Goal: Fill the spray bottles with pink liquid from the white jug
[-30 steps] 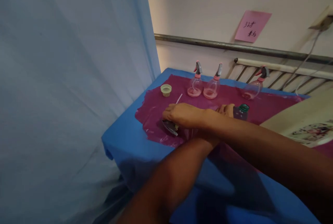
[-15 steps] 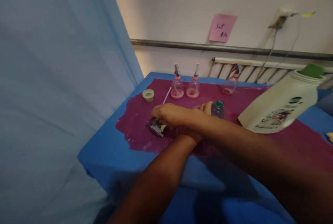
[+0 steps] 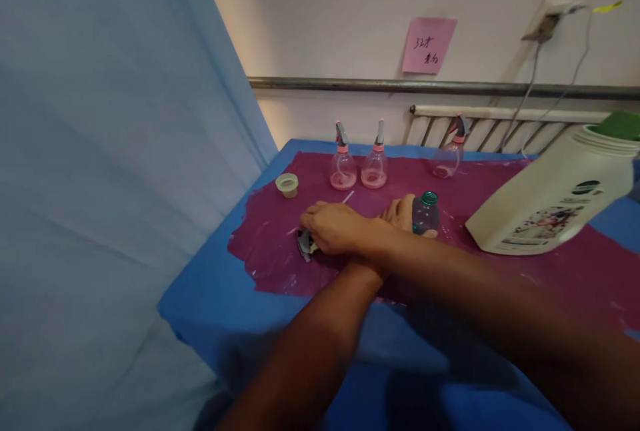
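My arms are crossed over a magenta sheet [image 3: 270, 257] on a blue-covered table [image 3: 210, 304]. My right hand [image 3: 333, 227] reaches left and is closed over a grey spray-trigger head [image 3: 304, 244] lying on the sheet; its thin white tube [image 3: 349, 196] pokes out behind the hand. My left hand [image 3: 400, 213] passes under the right forearm and wraps around a small clear bottle [image 3: 426, 214] with a green threaded neck, standing upright.
Two small spray bottles [image 3: 343, 167] [image 3: 375, 165] with pink liquid stand at the back, a third [image 3: 450, 154] leans further right. A pale green cap [image 3: 287, 184] sits at left. A large white jug [image 3: 550, 201] lies tilted at right. A blue curtain [image 3: 110, 151] hangs left.
My right hand has drawn the spray head slightly toward the bottle, and the tube now shows behind the hand. The view has swung right, bringing the white jug into sight.
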The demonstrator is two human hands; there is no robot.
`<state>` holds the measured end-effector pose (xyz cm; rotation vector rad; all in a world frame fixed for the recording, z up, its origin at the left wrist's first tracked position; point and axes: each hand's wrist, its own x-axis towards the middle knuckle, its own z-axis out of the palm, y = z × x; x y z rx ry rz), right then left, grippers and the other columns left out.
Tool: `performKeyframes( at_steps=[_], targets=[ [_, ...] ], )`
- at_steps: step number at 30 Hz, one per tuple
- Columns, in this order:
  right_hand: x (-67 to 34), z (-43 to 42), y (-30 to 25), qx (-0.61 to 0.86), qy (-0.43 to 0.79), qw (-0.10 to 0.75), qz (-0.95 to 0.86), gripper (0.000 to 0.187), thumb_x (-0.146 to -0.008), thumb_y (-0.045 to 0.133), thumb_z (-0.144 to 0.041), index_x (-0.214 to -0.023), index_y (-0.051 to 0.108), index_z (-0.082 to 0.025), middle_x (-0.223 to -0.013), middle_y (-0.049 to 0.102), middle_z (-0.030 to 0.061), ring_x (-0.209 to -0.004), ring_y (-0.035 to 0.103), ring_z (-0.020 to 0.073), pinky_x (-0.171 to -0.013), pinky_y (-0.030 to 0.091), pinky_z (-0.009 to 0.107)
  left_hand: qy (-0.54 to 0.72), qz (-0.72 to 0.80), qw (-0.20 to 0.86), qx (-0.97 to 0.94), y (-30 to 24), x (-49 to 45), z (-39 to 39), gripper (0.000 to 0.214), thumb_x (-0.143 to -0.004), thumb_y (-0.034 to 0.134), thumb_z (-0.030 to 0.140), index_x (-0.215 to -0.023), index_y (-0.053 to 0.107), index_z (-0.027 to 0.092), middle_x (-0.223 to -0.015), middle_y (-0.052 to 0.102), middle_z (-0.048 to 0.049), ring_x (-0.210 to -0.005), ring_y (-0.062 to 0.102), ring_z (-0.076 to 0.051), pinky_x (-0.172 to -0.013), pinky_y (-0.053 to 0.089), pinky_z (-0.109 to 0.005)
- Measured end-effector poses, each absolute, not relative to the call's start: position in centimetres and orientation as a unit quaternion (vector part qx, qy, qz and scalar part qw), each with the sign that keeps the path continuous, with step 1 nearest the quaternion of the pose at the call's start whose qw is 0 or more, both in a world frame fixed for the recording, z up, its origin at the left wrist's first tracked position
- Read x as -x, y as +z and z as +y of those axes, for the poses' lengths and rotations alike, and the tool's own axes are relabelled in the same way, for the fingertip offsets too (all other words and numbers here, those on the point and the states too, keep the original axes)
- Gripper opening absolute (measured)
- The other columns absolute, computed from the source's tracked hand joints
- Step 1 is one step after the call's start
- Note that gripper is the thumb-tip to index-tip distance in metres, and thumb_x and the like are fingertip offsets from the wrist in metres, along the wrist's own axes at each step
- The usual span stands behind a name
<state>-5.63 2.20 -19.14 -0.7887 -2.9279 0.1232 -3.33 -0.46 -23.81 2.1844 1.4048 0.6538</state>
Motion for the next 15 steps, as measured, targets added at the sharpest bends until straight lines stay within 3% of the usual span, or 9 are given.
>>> performKeyframes(
  at_steps=[4, 10, 15],
  targets=[
    [5.8, 2.3, -19.9, 0.282, 0.045, 0.020, -0.958, 0.028, -0.102, 0.061, -0.013, -0.127, 0.074, -0.017, -0.125, 0.080, 0.0148, -0.111, 0.073, 0.0287, -0.083, 0.054, 0.036, 0.239, 0.497, 0.217, -0.805, -24.4, 3.4, -0.4, 0.083, -0.094, 0.081, 0.049, -0.164, 0.043, 0.028, -0.161, 0.061, -0.0166, -0.143, 0.065, -0.039, -0.117, 0.053, -0.051],
    [6.4, 2.8, -19.9, 0.160, 0.131, 0.052, -0.977, 0.032, -0.105, 0.060, -0.008, -0.131, 0.076, -0.019, -0.132, 0.079, 0.0115, -0.121, 0.073, 0.0246, -0.096, 0.055, 0.033, 0.267, 0.496, 0.219, -0.796, -24.5, 3.3, -0.6, 0.083, -0.096, 0.080, 0.053, -0.165, 0.043, 0.025, -0.155, 0.064, -0.0173, -0.140, 0.067, -0.041, -0.115, 0.054, -0.053],
    [4.5, 0.6, -18.6, 0.178, 0.148, 0.171, -0.958, 0.032, -0.110, 0.056, -0.012, -0.136, 0.073, -0.020, -0.147, 0.075, 0.0129, -0.136, 0.069, 0.0252, -0.113, 0.055, 0.040, 0.265, 0.507, 0.254, -0.780, -23.8, 3.3, -0.6, 0.091, -0.092, 0.085, 0.045, -0.170, 0.041, 0.028, -0.164, 0.059, -0.0173, -0.153, 0.059, -0.042, -0.125, 0.049, -0.057]
  ],
)
